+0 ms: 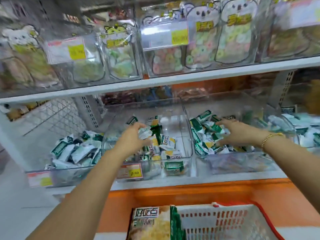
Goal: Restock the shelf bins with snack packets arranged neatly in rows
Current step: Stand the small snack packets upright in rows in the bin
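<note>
Clear plastic bins sit side by side on the lower shelf. In the middle bin (188,153) lie several green, white and yellow snack packets (167,143). My left hand (133,136) reaches into this bin and grips a crumpled packet (145,133). The bin to the right (242,163) holds a loose heap of the same packets (204,134). My right hand (233,132), with a gold bracelet at the wrist, lies over that heap with its fingers spread and touching the packets. A left bin (57,177) is piled with more packets (76,152).
A white basket with red trim (225,222) stands below the shelf, with a large snack bag (150,222) leaning in it. The upper shelf (155,84) carries clear bins of animal-shaped candy bags with price tags. The shelf front below is orange.
</note>
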Demonstrator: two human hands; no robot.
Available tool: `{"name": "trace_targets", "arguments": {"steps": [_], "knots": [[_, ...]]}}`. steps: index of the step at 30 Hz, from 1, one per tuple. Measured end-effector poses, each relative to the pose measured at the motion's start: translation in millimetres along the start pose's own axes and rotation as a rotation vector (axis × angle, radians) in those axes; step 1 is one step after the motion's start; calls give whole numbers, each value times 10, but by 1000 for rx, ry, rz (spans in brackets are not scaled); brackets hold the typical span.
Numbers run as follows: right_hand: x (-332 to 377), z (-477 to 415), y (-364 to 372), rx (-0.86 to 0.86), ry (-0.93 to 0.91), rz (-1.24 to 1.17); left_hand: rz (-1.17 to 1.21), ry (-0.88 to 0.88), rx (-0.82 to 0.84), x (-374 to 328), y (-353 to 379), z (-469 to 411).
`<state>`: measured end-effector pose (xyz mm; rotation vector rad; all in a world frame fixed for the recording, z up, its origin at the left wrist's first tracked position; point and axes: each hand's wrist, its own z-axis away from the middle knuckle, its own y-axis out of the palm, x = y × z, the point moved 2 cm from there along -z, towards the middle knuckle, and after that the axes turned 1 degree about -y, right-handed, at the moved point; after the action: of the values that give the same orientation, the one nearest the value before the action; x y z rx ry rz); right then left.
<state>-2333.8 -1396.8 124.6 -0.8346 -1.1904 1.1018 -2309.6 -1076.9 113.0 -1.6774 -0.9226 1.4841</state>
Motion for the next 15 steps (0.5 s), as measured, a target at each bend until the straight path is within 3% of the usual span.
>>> {"name": "trace_targets", "arguments": {"steps": [6, 10, 15], "knots": [[-34, -400, 89, -130, -87, -17, -273, 93, 285, 5, 309, -513], [192, -620, 137, -83, -217, -53, -412, 134, 283, 20, 390, -597], [464, -912, 190, -90, -202, 43, -437, 122, 304, 39, 391, -552]]}}
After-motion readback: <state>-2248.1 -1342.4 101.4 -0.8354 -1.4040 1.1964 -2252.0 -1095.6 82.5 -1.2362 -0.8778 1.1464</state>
